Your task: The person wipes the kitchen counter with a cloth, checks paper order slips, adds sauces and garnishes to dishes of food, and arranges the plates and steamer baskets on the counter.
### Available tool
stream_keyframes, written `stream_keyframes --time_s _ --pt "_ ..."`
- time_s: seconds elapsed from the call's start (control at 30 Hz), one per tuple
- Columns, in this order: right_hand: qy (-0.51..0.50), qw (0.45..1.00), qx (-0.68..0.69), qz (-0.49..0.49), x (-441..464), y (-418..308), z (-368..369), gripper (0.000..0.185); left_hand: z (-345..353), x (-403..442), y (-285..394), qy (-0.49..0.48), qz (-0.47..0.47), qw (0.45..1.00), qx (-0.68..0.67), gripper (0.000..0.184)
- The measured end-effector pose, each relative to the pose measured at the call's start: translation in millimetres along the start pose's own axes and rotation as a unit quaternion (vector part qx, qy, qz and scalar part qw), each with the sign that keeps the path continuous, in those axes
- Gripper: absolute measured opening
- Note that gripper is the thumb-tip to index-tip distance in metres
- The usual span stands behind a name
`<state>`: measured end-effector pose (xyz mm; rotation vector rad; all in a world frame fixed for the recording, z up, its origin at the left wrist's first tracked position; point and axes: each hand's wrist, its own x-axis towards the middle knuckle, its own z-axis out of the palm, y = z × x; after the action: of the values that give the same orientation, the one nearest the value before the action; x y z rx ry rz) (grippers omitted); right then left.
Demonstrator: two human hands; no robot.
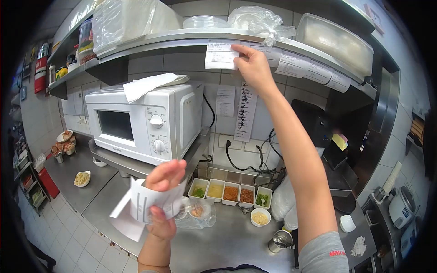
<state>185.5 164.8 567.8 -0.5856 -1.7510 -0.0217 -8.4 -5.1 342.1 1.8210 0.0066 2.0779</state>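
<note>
My left hand (162, 224) is raised in front of the microwave, its thumb and fingers closed on several curled white paper slips (152, 203) with printed lines. The paper hides the palm. Up at the shelf edge, my right hand (256, 68) grips the right side of a printed order slip (220, 55) between index finger and thumb. That slip hangs at the shelf's front rail (182, 43). More printed slips (291, 63) hang along the same rail to the right of the hand.
A white microwave (143, 120) with folded paper (152, 84) on top stands left. Below are small containers of chopped food (231, 193), a white bowl (260, 217), a plastic bag (200, 219) and a metal jug (280, 241). Black cables (241, 166) hang along the wall.
</note>
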Motion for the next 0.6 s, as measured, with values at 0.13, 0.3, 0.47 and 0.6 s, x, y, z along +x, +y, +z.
stream_keyframes --time_s 0.13,0.3,0.47,0.6 --pt "0.031 0.966 -0.191 -0.169 -37.6 -14.2 -14.6 0.028 -0.6 -17.0 -3.2 -0.018 -0.043 0.998 -0.040 0.045" --pt "0.152 0.872 -0.397 -0.242 -40.7 1.4 -31.1 0.037 -1.1 -34.1 -9.6 -0.008 -0.088 0.995 -0.052 0.044" --pt "0.142 0.856 -0.445 -0.221 -36.4 5.8 -17.3 0.043 7.1 -48.1 -18.1 0.001 -0.127 0.990 -0.066 0.043" --pt "0.170 0.869 -0.413 -0.213 -39.3 -0.8 -33.6 0.041 2.6 -61.1 -17.2 0.007 -0.155 0.986 -0.058 0.042"
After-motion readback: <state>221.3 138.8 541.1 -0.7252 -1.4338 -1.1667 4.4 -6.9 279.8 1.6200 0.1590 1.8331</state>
